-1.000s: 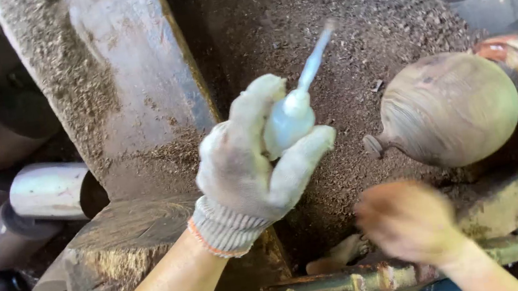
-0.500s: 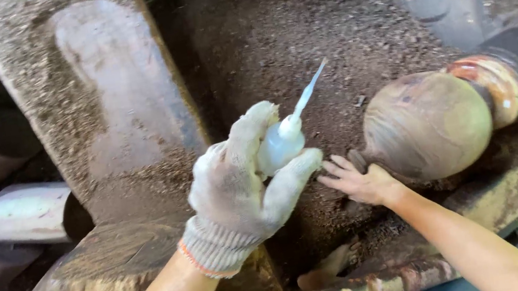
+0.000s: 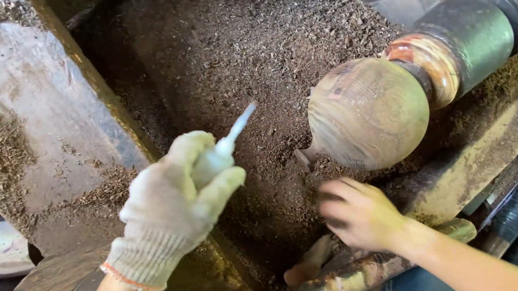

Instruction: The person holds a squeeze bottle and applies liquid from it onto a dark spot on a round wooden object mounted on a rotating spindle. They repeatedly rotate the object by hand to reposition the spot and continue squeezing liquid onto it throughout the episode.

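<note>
A small white squeeze bottle [image 3: 217, 158] with a long thin nozzle, gripped in the gloved left hand [image 3: 170, 208] — nozzle tilted up and right, toward the rounded wooden workpiece [image 3: 368, 113] on the lathe.

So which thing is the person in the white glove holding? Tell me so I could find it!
Find the big round wooden ball spinning on the green machine. Look left across the sawdust to the left hand in a white knitted glove. It grips a small squeeze bottle: the only pale, see-through thing there, with a thin pointed nozzle aimed up at the ball.
</note>
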